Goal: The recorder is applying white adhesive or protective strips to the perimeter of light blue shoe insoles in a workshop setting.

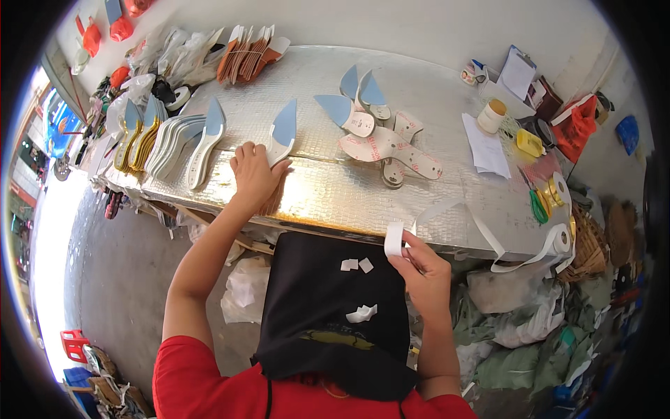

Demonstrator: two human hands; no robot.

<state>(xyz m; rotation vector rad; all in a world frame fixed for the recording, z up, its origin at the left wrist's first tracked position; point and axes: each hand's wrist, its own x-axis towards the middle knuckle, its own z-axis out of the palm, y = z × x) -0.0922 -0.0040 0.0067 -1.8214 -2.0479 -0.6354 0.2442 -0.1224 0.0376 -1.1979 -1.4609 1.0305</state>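
Note:
My left hand (255, 173) is at the front edge of the silvery tabletop (314, 188), closed around the heel part of a white shoe insole (284, 131) with a blue pointed end; the hand hides that part. In my right hand (426, 272) a loop of white tape (393, 239) is pinched between thumb and fingers, just off the table edge. A strip of the tape (485, 234) trails over the table toward a white roll (558, 239) at the right. Left of my left hand lies a single insole (206, 146), with a fanned row of insoles (167, 146) beyond it.
A loose heap of insoles (391, 150) lies at mid-table. Brown bundled pieces (250, 56) stand at the back left. Toward the right are paper (485, 146), a jar (492, 115), a yellow bottle (530, 142) and green-handled scissors (537, 202). White scraps (361, 313) rest on my black apron (307, 293).

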